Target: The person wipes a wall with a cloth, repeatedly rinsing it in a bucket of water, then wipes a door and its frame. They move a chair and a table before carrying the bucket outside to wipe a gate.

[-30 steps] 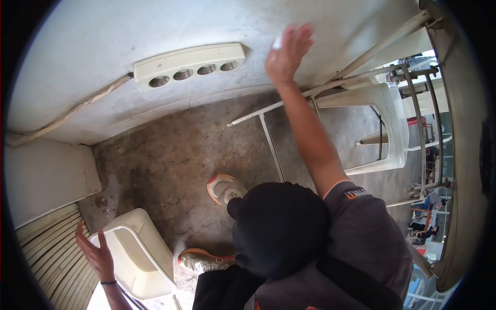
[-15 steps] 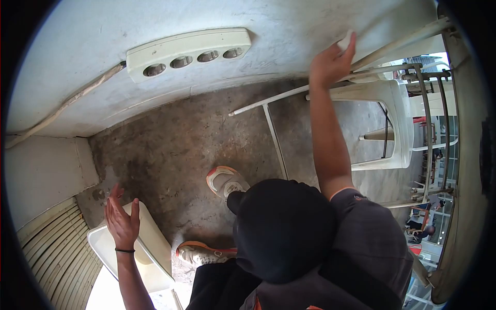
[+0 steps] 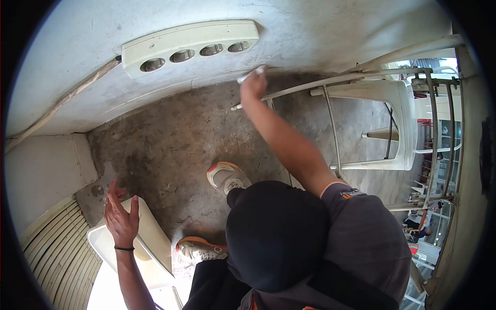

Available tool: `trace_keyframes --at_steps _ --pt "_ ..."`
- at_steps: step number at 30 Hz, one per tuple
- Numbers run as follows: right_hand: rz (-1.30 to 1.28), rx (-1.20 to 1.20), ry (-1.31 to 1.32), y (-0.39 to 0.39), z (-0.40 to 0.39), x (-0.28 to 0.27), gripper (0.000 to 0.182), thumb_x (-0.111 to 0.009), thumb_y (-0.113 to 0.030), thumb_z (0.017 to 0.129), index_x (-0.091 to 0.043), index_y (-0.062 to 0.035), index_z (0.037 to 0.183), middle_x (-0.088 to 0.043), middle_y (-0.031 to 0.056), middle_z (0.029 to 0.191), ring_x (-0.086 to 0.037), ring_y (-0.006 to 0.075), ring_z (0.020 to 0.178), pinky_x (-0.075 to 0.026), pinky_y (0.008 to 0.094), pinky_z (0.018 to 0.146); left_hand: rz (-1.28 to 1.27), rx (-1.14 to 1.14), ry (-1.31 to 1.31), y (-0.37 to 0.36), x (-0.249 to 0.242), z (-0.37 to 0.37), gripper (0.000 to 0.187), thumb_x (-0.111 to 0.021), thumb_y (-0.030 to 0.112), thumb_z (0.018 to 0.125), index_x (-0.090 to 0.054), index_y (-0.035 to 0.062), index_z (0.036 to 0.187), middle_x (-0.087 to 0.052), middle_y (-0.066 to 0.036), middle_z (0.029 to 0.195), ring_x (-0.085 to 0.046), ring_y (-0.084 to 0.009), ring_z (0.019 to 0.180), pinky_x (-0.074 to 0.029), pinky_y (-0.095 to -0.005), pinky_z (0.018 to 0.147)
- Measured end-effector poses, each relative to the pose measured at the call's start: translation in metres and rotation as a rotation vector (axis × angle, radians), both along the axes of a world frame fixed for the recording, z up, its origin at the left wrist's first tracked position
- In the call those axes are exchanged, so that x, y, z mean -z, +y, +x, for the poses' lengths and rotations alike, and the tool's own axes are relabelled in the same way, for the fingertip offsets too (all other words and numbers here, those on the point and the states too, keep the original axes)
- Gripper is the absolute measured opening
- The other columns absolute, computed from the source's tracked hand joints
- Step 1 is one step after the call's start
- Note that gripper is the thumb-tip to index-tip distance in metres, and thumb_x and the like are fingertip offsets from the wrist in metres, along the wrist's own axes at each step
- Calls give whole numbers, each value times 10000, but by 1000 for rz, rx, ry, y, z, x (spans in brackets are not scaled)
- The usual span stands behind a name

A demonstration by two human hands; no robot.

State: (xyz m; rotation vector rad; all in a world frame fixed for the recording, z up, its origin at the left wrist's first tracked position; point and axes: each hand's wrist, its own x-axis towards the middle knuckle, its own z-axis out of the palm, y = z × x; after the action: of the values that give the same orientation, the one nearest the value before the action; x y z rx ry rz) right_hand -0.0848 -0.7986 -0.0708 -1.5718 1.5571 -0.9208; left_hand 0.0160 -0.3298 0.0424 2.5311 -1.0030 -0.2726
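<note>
My right hand (image 3: 252, 89) reaches out to the lower part of the white wall (image 3: 294, 31), right by the far end of a metal rack rail (image 3: 294, 90). Closed in its fingers is a small white wad (image 3: 249, 74), like a folded cloth or tissue, blurred by motion. My left hand (image 3: 122, 219) is held up at the lower left with fingers stretched and thumb apart, holding nothing. It overlaps a white plastic stool or chair (image 3: 157, 240) beneath it.
A power strip (image 3: 191, 49) with several sockets is fixed to the wall, its cable (image 3: 67, 98) running left. A white plastic chair (image 3: 405, 129) and metal rails stand at right. Ribbed panelling (image 3: 59, 253) is at lower left. My shoes (image 3: 225, 175) are on the stained concrete floor (image 3: 170, 139).
My right hand has swept left and lower along the wall with the white wad, from above the rails towards the power strip. My left hand has stayed nearly still.
</note>
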Motion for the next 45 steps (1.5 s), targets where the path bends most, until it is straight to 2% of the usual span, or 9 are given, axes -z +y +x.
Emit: trace_keyframes --at_steps 5,9,14,19,22,26,36,39,45 --pt "85 362 -568 -86 -33 -91 420 -460 -129 950 -471 109 1296 -608 285 1222 -651 373 1059 -547 435 883 0 -14 -9 1 1 0 643 -689 166 865 -382 14 1409 -634 -162 998 -633 -317 873 -508 -422 805" --pt "35 561 -49 -120 -15 -75 507 -380 -116 954 -360 101 1412 -593 336 1206 -633 424 1079 -529 470 920 16 -19 6 -2 2 0 654 -697 172 860 -381 14 1410 -638 -163 1000 -636 -314 870 -510 -424 799" --pt "-110 179 146 -25 7 -22 630 -397 -131 944 -188 51 1510 -595 341 1177 -614 455 1063 -463 467 990 26 -9 29 -6 -1 0 668 -697 173 858 -370 25 1421 -642 -160 1005 -640 -316 866 -512 -426 794" --pt "-5 -286 351 26 9 3 460 -493 -132 898 -506 51 1320 -639 325 1039 -618 460 1022 -465 484 950 27 8 37 -4 -1 0 678 -696 169 858 -357 32 1429 -646 -158 1001 -643 -314 863 -514 -425 790" --pt "323 343 -475 -20 -3 -26 299 -556 -2 842 -588 90 1126 -704 189 905 -694 307 869 -551 405 718 13 -7 35 0 -2 0 670 -696 168 858 -362 31 1423 -648 -153 998 -645 -309 860 -514 -423 782" --pt "247 564 -517 -121 -31 -54 311 -585 -43 856 -600 103 1131 -703 219 1015 -704 341 877 -578 400 758 -7 -33 12 0 0 -1 653 -697 166 857 -378 33 1411 -651 -144 990 -648 -298 847 -512 -418 767" --pt "19 -90 386 -4 14 10 177 -562 -99 855 -644 39 929 -664 248 977 -665 361 948 -514 438 829 13 3 23 -2 2 1 658 -705 189 855 -386 32 1409 -653 -145 986 -650 -292 835 -514 -407 765" --pt "332 -314 -18 5 5 25 186 -550 -14 841 -630 24 1004 -662 160 981 -656 262 854 -529 391 657 13 17 15 0 2 2 659 -706 188 855 -387 32 1410 -658 -144 987 -653 -291 841 -517 -403 762" --pt "463 551 -484 -70 -18 -55 313 -582 -63 852 -638 30 1145 -661 166 1145 -705 253 878 -561 304 667 -24 2 -17 5 0 1 647 -700 198 859 -397 29 1405 -665 -135 991 -663 -282 832 -521 -398 751"
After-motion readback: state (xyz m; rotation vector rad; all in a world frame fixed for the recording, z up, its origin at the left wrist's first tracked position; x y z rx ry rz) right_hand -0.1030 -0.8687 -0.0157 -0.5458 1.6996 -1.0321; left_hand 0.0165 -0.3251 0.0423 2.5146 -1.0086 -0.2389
